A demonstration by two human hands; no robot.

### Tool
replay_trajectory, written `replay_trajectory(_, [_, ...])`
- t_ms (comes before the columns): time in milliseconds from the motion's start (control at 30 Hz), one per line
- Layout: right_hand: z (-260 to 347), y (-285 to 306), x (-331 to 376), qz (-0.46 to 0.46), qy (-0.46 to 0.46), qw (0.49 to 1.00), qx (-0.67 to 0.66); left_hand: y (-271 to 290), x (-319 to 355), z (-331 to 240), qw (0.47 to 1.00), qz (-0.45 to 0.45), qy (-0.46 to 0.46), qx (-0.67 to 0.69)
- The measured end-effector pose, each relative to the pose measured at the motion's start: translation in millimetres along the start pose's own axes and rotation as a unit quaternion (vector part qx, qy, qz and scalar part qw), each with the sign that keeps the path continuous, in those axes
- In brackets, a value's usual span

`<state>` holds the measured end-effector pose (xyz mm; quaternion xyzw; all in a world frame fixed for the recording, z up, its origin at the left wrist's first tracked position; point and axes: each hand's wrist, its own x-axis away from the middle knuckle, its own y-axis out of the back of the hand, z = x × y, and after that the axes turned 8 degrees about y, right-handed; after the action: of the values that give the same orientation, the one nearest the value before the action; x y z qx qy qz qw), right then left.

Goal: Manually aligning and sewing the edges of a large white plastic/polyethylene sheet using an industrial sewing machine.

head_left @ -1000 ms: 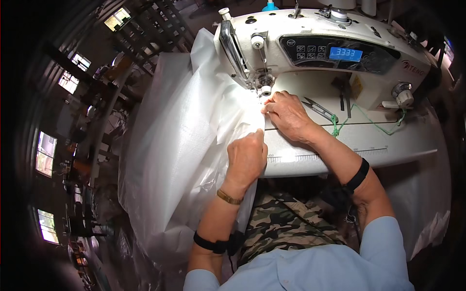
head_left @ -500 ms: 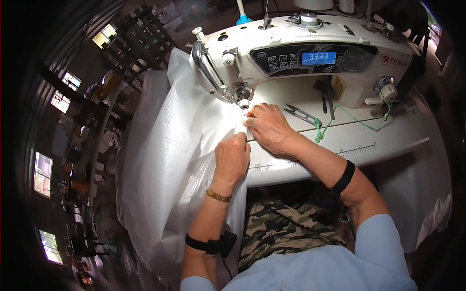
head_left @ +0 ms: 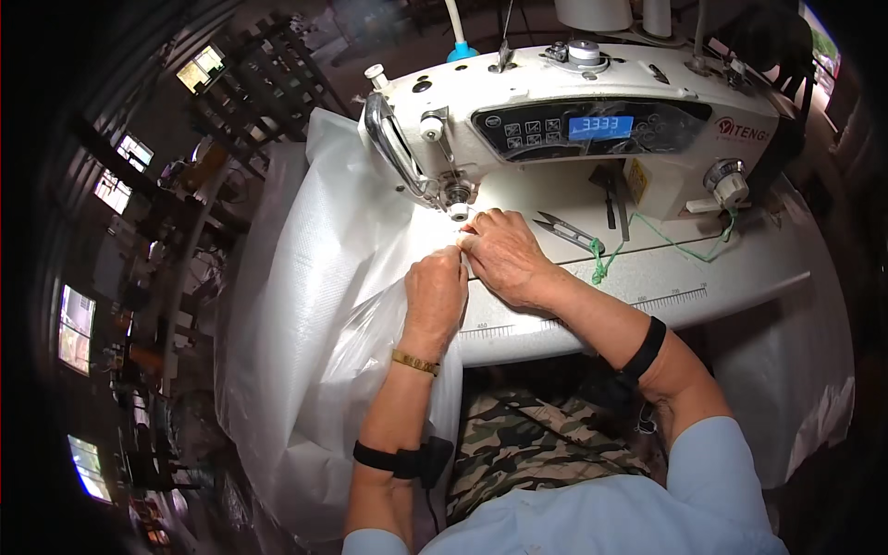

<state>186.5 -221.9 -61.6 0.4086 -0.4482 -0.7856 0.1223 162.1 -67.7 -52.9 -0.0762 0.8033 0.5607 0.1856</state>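
White translucent plastic sheeting (head_left: pixel 310 268) lies under the needle area of a white sewing machine (head_left: pixel 546 88) and drapes off the table's left side. Just in front of the presser foot, my left hand (head_left: pixel 435 294) is closed on the sheeting's edge, knuckles up. My right hand (head_left: pixel 507 254) meets it from the right, its fingers pinching the same edge close to the needle. Bright lamp glare washes out the spot between the hands, so the seam and fingertips are hard to make out.
Thread snips (head_left: pixel 566 231) lie right of my right hand, tied to a green cord (head_left: pixel 684 248) that runs to the machine's knob. A dark tool (head_left: pixel 606 194) rests behind them. A ruler scale (head_left: pixel 671 298) marks the table's front edge. Thread cones (head_left: pixel 594 13) stand behind the machine.
Both hands stay at the needle with the sheeting pinched between them. The whole view has shifted slightly, with the machine a little lower and further left.
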Motion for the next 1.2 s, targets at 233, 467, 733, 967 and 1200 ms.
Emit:
replay_trajectory(233, [1,1,-1,0.015,-0.005,1.0,0.006,0,2,-1,1.0,-0.001,0.004,-0.004])
replay_trajectory(467, [2,2,0,-0.01,0.006,1.0,0.009,1,2,-3,0.999,0.002,-0.005,-0.041])
replay_trajectory(733, [1,2,3,-0.023,0.02,0.999,0.014,67,10,-43,0.992,0.023,-0.072,-0.099])
replay_trajectory(967, [-3,3,4,-0.015,0.043,0.999,0.023,214,-40,1,0.98,-0.087,-0.083,-0.159])
replay_trajectory(1200, [-3,5,5,-0.005,0.032,0.999,0.018,288,8,191,0.924,-0.004,0.097,-0.369])
